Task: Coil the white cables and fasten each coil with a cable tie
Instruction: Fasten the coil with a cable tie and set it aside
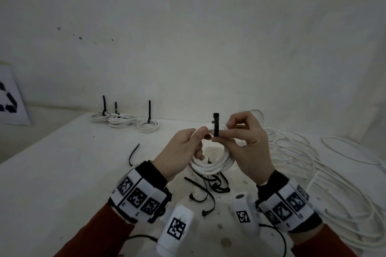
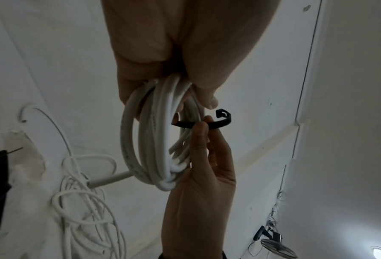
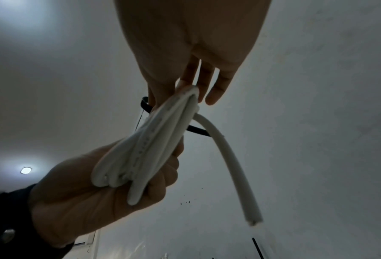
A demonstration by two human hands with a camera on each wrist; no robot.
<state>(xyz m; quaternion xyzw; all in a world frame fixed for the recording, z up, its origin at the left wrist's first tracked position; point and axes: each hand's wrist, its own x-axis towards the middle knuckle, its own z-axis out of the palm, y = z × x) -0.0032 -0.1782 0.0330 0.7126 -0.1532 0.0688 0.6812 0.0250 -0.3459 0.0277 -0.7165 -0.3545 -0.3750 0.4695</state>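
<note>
At frame centre, above the table (image 1: 62, 173), the left hand (image 1: 179, 152) grips a white cable coil (image 1: 213, 165). The right hand (image 1: 248, 144) pinches a black cable tie (image 1: 216, 125) looped around it. 3 tied coils (image 1: 123, 120) sit upper left.

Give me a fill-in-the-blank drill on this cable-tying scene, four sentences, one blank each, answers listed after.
1. At the far edge of the table, the finished coils number ____.
2. The cable tie around the held coil is ____ in colour.
3. The spare ties lie on the table directly ____ the held coil.
4. The heap of loose cable lies on the person's ____ side.

Missing words: three; black; below; right
</note>
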